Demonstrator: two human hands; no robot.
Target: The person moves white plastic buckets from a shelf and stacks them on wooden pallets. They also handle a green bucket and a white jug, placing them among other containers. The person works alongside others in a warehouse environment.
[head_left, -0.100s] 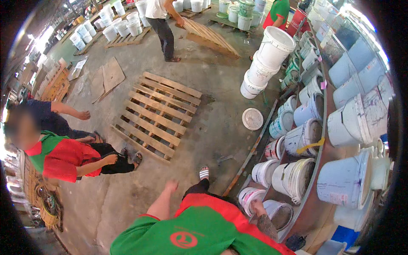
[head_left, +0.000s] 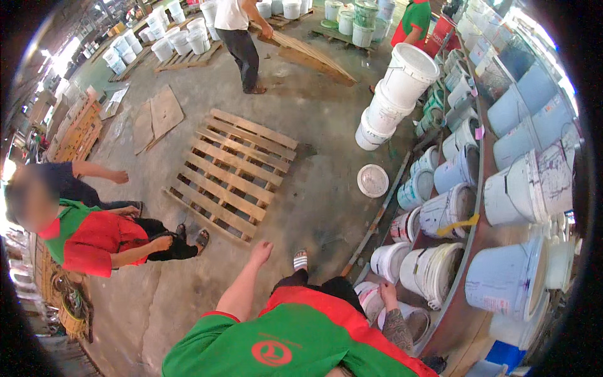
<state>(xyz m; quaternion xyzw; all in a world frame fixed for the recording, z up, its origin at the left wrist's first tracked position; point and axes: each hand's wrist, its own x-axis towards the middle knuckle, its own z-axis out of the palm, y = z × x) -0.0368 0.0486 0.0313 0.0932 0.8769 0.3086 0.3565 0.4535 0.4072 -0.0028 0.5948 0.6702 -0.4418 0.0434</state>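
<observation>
My left hand (head_left: pixel 260 252) reaches forward over the concrete floor with its fingers apart and nothing in it, just short of a wooden pallet (head_left: pixel 232 173). My right hand (head_left: pixel 389 293), on a tattooed forearm, curls over the rim of a white bucket (head_left: pixel 369 299) low on the slanted rack (head_left: pixel 468 264) to my right. More white buckets lie tilted beside it. My foot in a striped sandal (head_left: pixel 301 259) is between the two hands. My green and red shirt fills the lower edge.
A person in a red and green shirt (head_left: pixel 94 242) crouches at the left, with another behind. A white lid (head_left: pixel 372 180) and a metal bar (head_left: pixel 375 220) lie on the floor. Stacked white buckets (head_left: pixel 399 94) stand ahead. A person (head_left: pixel 239 31) holds a leaning pallet far off.
My right hand has shifted slightly up along the bucket rim; the rest looks the same.
</observation>
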